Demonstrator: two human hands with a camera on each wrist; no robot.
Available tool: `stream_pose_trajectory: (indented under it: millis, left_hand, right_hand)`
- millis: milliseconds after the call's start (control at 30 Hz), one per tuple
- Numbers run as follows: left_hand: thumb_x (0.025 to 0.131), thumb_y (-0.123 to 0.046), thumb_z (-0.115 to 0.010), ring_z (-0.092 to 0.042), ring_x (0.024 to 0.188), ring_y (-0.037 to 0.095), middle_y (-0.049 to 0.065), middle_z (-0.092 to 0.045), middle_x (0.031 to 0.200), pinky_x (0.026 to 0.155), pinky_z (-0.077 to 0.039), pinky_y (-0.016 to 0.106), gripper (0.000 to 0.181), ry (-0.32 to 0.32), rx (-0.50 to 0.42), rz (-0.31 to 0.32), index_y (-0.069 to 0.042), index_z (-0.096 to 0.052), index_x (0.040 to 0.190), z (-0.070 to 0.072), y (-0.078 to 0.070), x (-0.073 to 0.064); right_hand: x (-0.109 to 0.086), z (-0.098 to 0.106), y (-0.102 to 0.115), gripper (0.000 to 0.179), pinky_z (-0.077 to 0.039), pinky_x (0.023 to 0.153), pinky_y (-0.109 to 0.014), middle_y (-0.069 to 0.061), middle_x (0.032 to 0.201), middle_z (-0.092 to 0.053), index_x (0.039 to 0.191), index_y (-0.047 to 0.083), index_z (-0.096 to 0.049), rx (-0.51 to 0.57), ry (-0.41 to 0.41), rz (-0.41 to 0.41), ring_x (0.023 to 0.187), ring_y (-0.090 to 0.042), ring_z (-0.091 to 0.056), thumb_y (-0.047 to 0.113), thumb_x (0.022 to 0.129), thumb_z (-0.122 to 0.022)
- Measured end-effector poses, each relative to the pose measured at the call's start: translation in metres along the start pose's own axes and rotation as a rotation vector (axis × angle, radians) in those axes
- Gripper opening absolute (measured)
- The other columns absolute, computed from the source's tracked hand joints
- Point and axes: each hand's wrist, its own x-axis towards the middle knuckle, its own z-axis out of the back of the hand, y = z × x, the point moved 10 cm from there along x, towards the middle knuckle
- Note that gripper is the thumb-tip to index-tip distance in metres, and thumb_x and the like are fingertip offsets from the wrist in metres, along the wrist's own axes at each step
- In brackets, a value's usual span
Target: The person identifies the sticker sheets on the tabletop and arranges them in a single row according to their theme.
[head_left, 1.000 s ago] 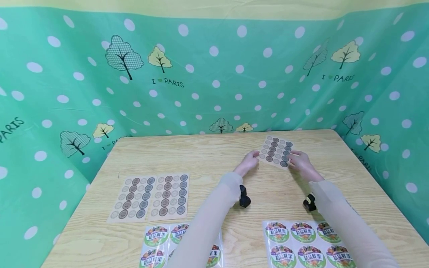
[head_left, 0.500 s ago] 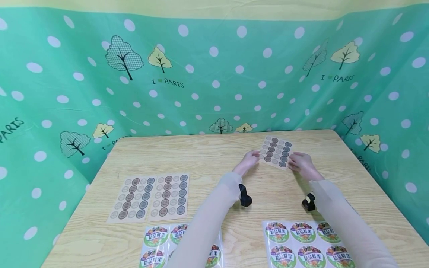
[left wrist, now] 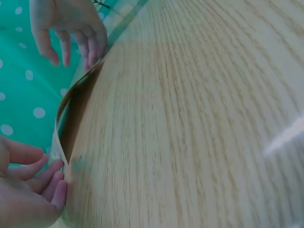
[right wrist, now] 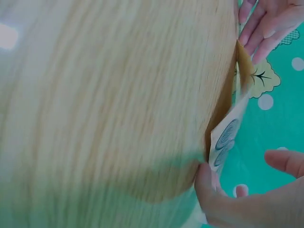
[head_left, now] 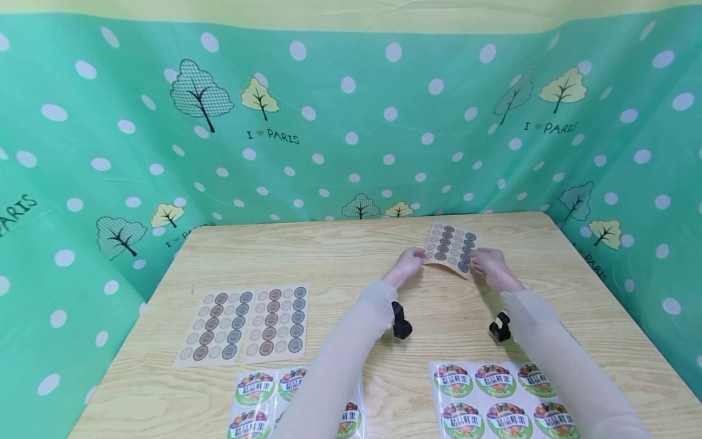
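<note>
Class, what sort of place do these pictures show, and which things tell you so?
Probably a screened-off tabletop workspace, though the wider room is out of view: patterned green cloth hangs behind a wood-grain table, and sheets of round labels lie on it.

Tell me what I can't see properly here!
Left fruit sheet, head view: middle hidden by the left sleeve.
Right fruit sheet, head view: bottom cut off by the picture's edge.
Bent sheet, head view: any writing too small to read; blurred in the right wrist view.
</note>
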Motion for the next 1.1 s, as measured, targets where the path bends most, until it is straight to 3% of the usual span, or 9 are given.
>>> stream_pose_trajectory:
  millis: [167,300,400,500,633,767,867,1000,1100]
  left_hand:
    - [0.082,0.002,-0.05,-0.051,0.105,0.013,0.002,-0.057,0.111,0.091,-0.042,0.026,0.037,-0.018,-0.005,0.018,-0.007,-0.053,0.119,0.001,0.0,0.0]
    - [0.082,-0.001,-0.052,-0.052,0.099,0.011,0.0,-0.058,0.108,0.084,-0.045,0.024,0.035,-0.026,-0.054,0.02,-0.011,-0.056,0.115,-0.001,0.02,0.023]
    - [0.083,-0.007,-0.055,-0.051,0.097,0.011,-0.001,-0.057,0.112,0.082,-0.044,0.026,0.032,-0.009,-0.12,0.042,-0.014,-0.058,0.114,-0.001,0.031,0.031]
    - [0.086,-0.014,-0.055,-0.047,0.108,0.014,-0.001,-0.052,0.122,0.093,-0.039,0.033,0.031,-0.005,-0.13,0.094,-0.016,-0.056,0.117,0.006,0.012,0.005]
    - [0.087,-0.017,-0.054,-0.047,0.11,0.016,0.0,-0.052,0.121,0.093,-0.04,0.033,0.03,0.0,-0.137,0.08,-0.017,-0.057,0.117,0.012,-0.004,-0.015]
    - [0.089,-0.01,-0.049,-0.049,0.108,0.022,0.005,-0.051,0.123,0.093,-0.041,0.036,0.034,0.01,-0.217,0.133,-0.011,-0.052,0.122,0.015,-0.019,-0.035]
    - [0.088,-0.003,-0.048,-0.054,0.102,0.022,0.009,-0.053,0.119,0.089,-0.045,0.032,0.036,0.012,-0.289,0.127,-0.004,-0.049,0.124,0.015,-0.024,-0.039]
    - [0.084,0.003,-0.052,-0.059,0.088,0.02,0.013,-0.057,0.107,0.077,-0.051,0.027,0.039,0.025,-0.372,0.09,0.0,-0.048,0.122,0.011,-0.009,-0.021]
    - [0.081,0.008,-0.053,-0.061,0.084,0.024,0.015,-0.056,0.107,0.073,-0.053,0.029,0.042,0.006,-0.433,0.094,0.002,-0.047,0.122,0.009,0.007,-0.009]
  right_hand:
    - [0.004,0.003,-0.004,0.061,-0.031,0.102,-0.033,-0.021,0.14,-0.025,0.138,-0.006,-0.01,0.045,-0.044,-0.037,0.12,-0.027,-0.033,0.005,0.086,-0.041]
    - [0.006,0.003,-0.007,0.062,-0.032,0.102,-0.032,-0.019,0.14,-0.026,0.139,-0.004,-0.011,0.078,-0.032,-0.07,0.121,-0.025,-0.034,0.006,0.086,-0.043]
    - [0.006,0.006,-0.01,0.06,-0.036,0.099,-0.03,-0.016,0.132,-0.036,0.139,-0.002,-0.016,0.115,-0.041,-0.112,0.112,-0.02,-0.044,0.008,0.087,-0.044]
    - [0.007,0.01,-0.013,0.058,-0.045,0.09,-0.026,-0.01,0.112,-0.047,0.138,-0.002,-0.021,0.136,-0.053,-0.134,0.089,-0.012,-0.053,0.008,0.087,-0.045]
    - [0.011,0.014,-0.016,0.055,-0.051,0.074,-0.02,-0.006,0.094,-0.047,0.134,-0.006,-0.026,0.15,-0.064,-0.135,0.069,-0.006,-0.051,-0.002,0.083,-0.046]
    - [0.013,0.015,-0.021,0.055,-0.05,0.066,-0.015,-0.016,0.112,-0.046,0.135,-0.004,-0.028,0.142,-0.067,-0.149,0.072,-0.006,-0.049,-0.008,0.082,-0.044]
    - [0.014,0.014,-0.023,0.057,-0.048,0.063,-0.013,-0.018,0.135,-0.033,0.138,0.003,-0.023,0.14,-0.044,-0.157,0.077,-0.006,-0.045,-0.007,0.085,-0.042]
    - [0.011,0.012,-0.025,0.057,-0.048,0.062,-0.012,-0.015,0.143,-0.023,0.138,0.006,-0.021,0.157,-0.023,-0.171,0.071,-0.003,-0.046,-0.005,0.087,-0.043]
    - [0.008,0.009,-0.025,0.059,-0.049,0.063,-0.013,-0.017,0.139,-0.029,0.138,0.006,-0.021,0.173,0.004,-0.174,0.065,-0.003,-0.049,-0.006,0.086,-0.045]
